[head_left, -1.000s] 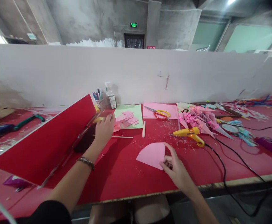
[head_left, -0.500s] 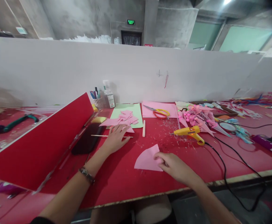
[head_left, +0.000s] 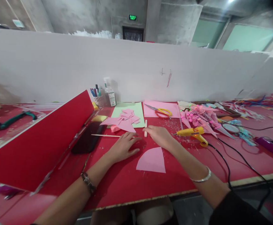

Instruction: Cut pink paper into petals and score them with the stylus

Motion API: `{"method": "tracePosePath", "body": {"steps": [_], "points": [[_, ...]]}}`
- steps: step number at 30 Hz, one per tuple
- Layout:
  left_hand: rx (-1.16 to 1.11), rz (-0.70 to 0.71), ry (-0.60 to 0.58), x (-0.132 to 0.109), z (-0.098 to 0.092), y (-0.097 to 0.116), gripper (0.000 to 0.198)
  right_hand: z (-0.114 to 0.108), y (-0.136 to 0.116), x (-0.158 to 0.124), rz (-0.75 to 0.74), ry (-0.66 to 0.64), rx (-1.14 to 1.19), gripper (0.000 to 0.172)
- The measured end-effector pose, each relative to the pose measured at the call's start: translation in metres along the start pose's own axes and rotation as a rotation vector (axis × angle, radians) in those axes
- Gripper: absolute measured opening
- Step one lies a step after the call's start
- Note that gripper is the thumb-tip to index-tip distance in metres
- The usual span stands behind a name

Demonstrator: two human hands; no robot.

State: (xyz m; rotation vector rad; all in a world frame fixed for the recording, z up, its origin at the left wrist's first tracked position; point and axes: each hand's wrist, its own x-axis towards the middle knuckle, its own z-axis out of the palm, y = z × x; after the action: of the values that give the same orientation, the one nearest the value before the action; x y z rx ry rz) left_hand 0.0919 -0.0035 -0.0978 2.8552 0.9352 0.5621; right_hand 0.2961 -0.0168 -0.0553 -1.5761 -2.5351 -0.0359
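My left hand (head_left: 124, 146) rests low over the red tabletop with fingers spread, its fingertips by the right end of a thin wooden stick (head_left: 105, 135). At a short off-white rod (head_left: 146, 131), my right hand (head_left: 158, 135) has its fingertips closed on the rod's side, the thumb hidden. Nearer to me, a fan-shaped piece of pink paper (head_left: 151, 161) lies flat, touched by neither hand. Beyond my left hand are several cut pink pieces (head_left: 127, 118) on a light green sheet (head_left: 136, 107), with a small pink lump (head_left: 115, 128) beside them.
A yellow glue gun (head_left: 190, 132) with a black cord lies right of my right hand. Scissors (head_left: 162, 112) rest on pink sheets. Behind the glue gun are pink cones with pompoms (head_left: 199, 117). At left, a black phone (head_left: 86, 140) lies beside a raised red board (head_left: 44, 140).
My right hand has let go of the fan-shaped pink paper and moved away from me to the off-white rod. My left hand has slid right and nearer to me, uncovering the pink lump.
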Motion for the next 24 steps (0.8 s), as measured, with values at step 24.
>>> {"method": "tracePosePath", "body": {"steps": [24], "points": [[0.123,-0.125,0.294,0.005,-0.001,0.021,0.028,-0.009,-0.01,-0.005,-0.202,0.255,0.672,0.013]]}}
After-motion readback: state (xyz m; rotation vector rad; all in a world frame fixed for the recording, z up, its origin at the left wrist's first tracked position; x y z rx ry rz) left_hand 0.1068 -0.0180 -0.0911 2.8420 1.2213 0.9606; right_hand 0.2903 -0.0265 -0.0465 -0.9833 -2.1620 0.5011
